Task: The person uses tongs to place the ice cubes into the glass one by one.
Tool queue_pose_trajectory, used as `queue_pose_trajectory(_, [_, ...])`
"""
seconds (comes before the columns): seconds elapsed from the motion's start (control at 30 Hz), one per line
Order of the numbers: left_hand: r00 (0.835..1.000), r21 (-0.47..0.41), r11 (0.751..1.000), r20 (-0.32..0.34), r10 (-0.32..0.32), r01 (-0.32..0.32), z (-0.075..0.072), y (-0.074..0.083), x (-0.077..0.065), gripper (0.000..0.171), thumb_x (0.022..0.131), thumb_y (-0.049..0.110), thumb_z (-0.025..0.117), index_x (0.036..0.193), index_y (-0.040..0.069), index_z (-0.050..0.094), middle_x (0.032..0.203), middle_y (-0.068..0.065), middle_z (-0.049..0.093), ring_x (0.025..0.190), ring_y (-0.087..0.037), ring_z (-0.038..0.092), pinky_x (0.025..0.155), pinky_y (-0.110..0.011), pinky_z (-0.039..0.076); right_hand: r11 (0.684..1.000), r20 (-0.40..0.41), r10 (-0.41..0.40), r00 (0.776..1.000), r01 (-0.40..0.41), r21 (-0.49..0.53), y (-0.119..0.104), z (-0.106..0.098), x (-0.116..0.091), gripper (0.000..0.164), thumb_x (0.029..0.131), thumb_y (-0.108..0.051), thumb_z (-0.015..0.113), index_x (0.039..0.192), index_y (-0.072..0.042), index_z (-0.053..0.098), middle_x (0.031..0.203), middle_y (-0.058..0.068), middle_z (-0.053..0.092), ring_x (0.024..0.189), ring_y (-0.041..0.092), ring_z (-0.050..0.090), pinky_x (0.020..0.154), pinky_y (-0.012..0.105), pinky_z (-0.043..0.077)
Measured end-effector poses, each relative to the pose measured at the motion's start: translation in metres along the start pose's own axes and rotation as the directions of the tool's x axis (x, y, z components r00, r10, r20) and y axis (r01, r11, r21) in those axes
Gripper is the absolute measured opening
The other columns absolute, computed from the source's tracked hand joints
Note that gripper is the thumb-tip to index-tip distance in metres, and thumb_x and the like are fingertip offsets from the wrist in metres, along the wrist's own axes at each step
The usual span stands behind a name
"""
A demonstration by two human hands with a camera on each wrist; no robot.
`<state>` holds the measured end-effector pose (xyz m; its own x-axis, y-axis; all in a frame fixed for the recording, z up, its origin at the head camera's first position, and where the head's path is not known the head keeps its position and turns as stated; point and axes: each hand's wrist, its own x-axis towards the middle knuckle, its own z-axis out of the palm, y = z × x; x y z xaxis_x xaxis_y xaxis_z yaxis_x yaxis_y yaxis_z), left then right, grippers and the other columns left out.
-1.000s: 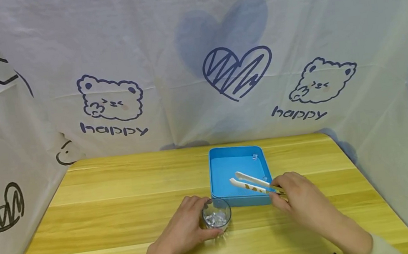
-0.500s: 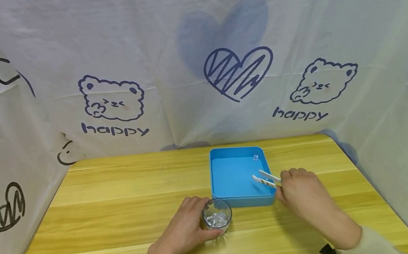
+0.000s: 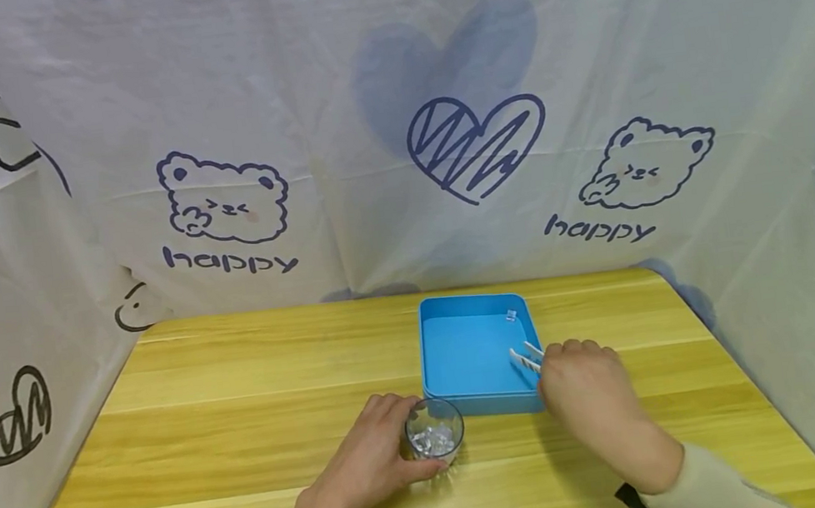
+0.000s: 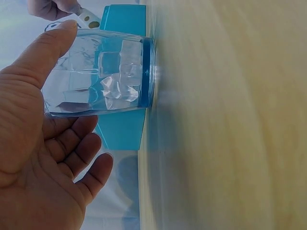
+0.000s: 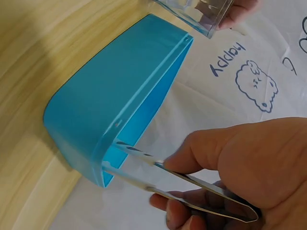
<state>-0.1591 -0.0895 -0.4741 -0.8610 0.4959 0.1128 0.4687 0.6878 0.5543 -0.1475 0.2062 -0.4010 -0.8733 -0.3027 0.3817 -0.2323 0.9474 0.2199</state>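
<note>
A clear drinking glass (image 3: 443, 405) stands upright on the table, with several clear ice-like cubes (image 4: 120, 91) at its bottom. My left hand (image 3: 370, 458) holds its side between thumb and fingers. Behind it lies a blue square tray (image 3: 467, 352). Over the tray's near right corner, my right hand (image 3: 593, 392) pinches a pair of tongs (image 5: 192, 179) with white patterned tips and gold-coloured metal arms. Those tips dip inside the tray, spread apart; whether a piece lies between them is hidden. A small clear piece (image 3: 511, 315) sits at the tray's far right.
Both things stand on a yellow wood-grain table (image 3: 242, 390). A white cloth (image 3: 335, 86) printed with bears and hearts hangs behind it and along both sides.
My right hand first drew the tongs back right, then lowered and turned them into the tray's near right corner, with the forearm swinging left. The left hand and glass stayed in place.
</note>
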Motion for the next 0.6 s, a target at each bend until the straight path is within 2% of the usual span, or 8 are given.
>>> queue_pose_trajectory(0.3, [1.000, -0.004, 1.000, 0.001, 0.006, -0.006, 0.001, 0.000, -0.001, 0.088, 0.079, 0.053, 0.089, 0.146, 0.006, 0.058, 0.134, -0.006, 0.064, 0.122, -0.022, 0.055, 0.110, -0.048, 0.052, 0.999, 0.058, 0.032, 0.998, -0.034, 0.024, -0.008, 0.004, 0.007, 0.034, 0.084, -0.016, 0.083, 0.066, -0.003, 0.056, 0.059, 0.006, 0.048, 0.054, 0.021, 0.045, 0.046, 0.036, 0.045])
queue_pose_trajectory(0.47, [1.000, 0.000, 1.000, 0.003, 0.001, -0.001, 0.001, -0.001, -0.001, 0.088, 0.079, 0.054, 0.089, 0.146, 0.006, 0.058, 0.134, -0.006, 0.064, 0.122, -0.022, 0.055, 0.110, -0.047, 0.052, 0.997, 0.011, 0.001, 1.000, -0.002, 0.081, -0.005, 0.006, 0.011, 0.037, 0.085, -0.014, 0.078, 0.063, -0.007, 0.049, 0.057, 0.003, 0.042, 0.051, 0.018, 0.040, 0.042, 0.032, 0.039])
queue_pose_trajectory(0.6, [1.000, 0.003, 1.000, 0.003, 0.001, -0.001, 0.001, -0.001, -0.001, 0.088, 0.079, 0.054, 0.089, 0.146, 0.006, 0.058, 0.134, -0.006, 0.064, 0.123, -0.022, 0.055, 0.110, -0.047, 0.052, 0.997, -0.029, 0.027, 0.999, -0.025, 0.071, -0.001, 0.004, 0.013, 0.033, 0.085, -0.012, 0.074, 0.064, -0.006, 0.049, 0.058, 0.005, 0.043, 0.051, 0.021, 0.041, 0.041, 0.033, 0.038])
